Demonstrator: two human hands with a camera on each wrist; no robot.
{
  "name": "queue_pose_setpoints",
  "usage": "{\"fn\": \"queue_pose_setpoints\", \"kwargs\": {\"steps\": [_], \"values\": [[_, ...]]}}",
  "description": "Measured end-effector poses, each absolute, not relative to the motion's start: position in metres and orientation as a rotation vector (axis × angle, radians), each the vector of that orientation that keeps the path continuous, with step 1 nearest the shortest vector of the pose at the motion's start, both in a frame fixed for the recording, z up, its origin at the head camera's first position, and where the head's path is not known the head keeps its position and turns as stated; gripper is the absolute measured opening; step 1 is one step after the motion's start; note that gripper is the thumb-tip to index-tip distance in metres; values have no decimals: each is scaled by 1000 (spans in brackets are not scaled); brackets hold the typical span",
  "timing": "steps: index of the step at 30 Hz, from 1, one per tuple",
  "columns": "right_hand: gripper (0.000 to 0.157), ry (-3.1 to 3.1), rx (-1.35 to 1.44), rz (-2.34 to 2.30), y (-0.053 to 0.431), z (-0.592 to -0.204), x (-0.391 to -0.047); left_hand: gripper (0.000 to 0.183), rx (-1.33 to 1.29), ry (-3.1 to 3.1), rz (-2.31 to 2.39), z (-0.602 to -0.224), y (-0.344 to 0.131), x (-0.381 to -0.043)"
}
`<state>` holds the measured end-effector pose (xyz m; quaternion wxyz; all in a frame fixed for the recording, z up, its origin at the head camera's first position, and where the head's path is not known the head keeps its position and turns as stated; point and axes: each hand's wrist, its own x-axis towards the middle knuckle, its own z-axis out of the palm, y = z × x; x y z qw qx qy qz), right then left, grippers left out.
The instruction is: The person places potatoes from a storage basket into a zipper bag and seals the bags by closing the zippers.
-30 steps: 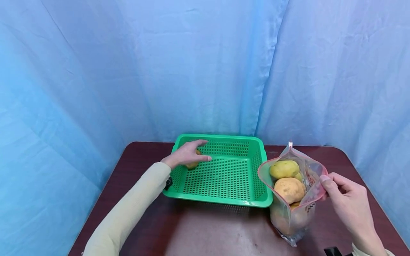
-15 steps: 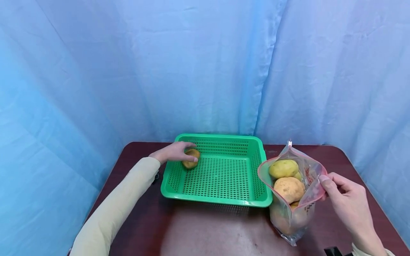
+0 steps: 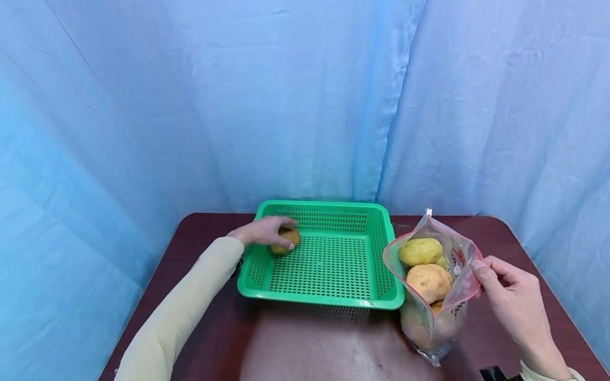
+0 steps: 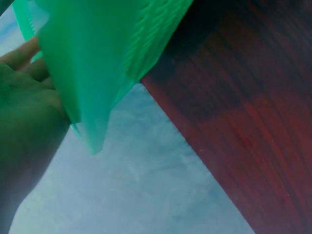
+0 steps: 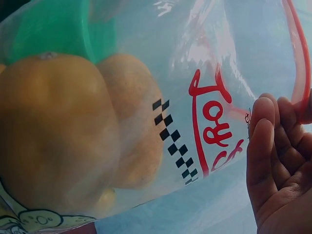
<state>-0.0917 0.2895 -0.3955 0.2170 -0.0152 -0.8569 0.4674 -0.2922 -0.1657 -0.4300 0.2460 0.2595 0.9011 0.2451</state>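
Note:
In the head view my left hand (image 3: 262, 232) reaches over the near-left wall of a green plastic basket (image 3: 320, 302). Its thumb and fingers curl round a brown potato (image 3: 287, 239) at the basket's left end; the palm hides part of it. My right hand (image 3: 517, 299) pinches the pink-edged rim of a clear zip bag (image 3: 464, 293) and holds its mouth apart. Inside the bag sit several potatoes, among them a greenish-yellow one (image 3: 420, 251) and a tan one (image 3: 430, 282). The left wrist view has the basket wall (image 4: 87, 63) across the left hand, hiding its fingertips.
Basket and bag stand side by side on a dark red-brown wooden table (image 3: 305, 344). Blue curtains (image 3: 286, 106) hang close behind and at both sides. A white zip slider (image 3: 429, 211) sits at the bag's far corner.
My left hand first drew back left from over the potato, then came forward again and curled its fingers round it. The right hand stays on the bag's rim.

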Motion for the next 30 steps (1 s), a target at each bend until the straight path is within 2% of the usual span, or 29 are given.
{"fn": "queue_pose_setpoints", "kwargs": {"steps": [7,23,30], "values": [[31,-2363,-16,1290,290,-397,-93,57,716,2333,863,-433,-169,-289],[30,-2386,-3,1282,292,-397,-92,69,707,2502,565,-437,-162,-289],[30,-2391,-3,1277,292,-398,-93,61,764,2480,506,-438,-158,-289]]}}
